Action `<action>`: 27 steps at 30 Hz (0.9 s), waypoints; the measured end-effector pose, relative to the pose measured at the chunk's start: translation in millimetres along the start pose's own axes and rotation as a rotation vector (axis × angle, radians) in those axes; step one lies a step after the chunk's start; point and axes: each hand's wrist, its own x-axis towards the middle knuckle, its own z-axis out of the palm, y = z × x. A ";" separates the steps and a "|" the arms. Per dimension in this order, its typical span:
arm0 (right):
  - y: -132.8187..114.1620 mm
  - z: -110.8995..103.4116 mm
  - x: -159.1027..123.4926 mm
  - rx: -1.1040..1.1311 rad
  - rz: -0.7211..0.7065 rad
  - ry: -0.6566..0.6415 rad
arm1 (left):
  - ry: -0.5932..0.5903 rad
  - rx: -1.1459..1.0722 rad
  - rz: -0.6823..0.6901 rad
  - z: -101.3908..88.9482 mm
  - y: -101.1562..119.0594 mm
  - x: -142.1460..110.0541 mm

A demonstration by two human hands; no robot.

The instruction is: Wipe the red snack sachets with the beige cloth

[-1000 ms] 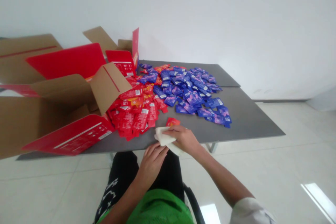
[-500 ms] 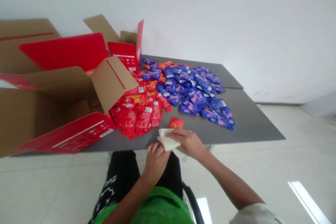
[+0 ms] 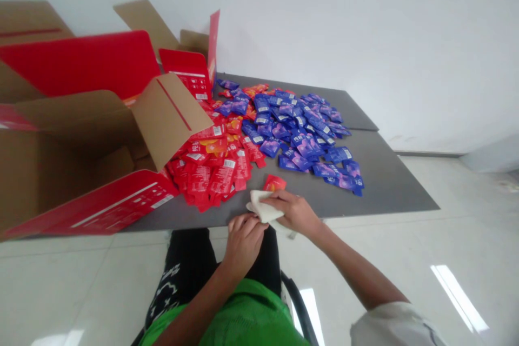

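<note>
My right hand (image 3: 295,212) rests at the near edge of the grey table (image 3: 385,184), its fingers closed on a white folded piece, cloth or paper (image 3: 260,205). My left hand (image 3: 244,239) is just below the table edge, fingers curled against the same white piece from underneath. A single red packet (image 3: 273,183) lies on the table right behind the white piece. Further back lie a heap of red packets (image 3: 211,167) and a heap of blue packets (image 3: 304,135).
An open brown cardboard box with red flaps (image 3: 93,146) fills the table's left side. A second box (image 3: 190,65) stands behind it against the white wall. Pale tiled floor surrounds the table on the right. My legs and a green garment are below.
Both hands have stayed at the near table edge on the white piece, the left hand closing up against it. The view has tilted slightly, so the boxes sit higher and further left.
</note>
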 end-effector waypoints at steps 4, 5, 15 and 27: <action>25.8 -11.9 17.1 -0.138 0.181 0.104 | -0.011 -0.035 -0.008 -0.8 0.8 1.6; 26.6 -14.7 17.8 -0.157 0.194 0.125 | -0.011 -0.038 -0.011 -0.8 0.9 1.8; 13.9 -5.8 16.6 -0.103 0.193 0.021 | -0.033 -0.033 -0.028 -0.1 0.8 1.2; 1.2 1.2 5.1 -0.049 0.108 -0.016 | -0.036 -0.015 -0.045 -1.3 2.3 1.9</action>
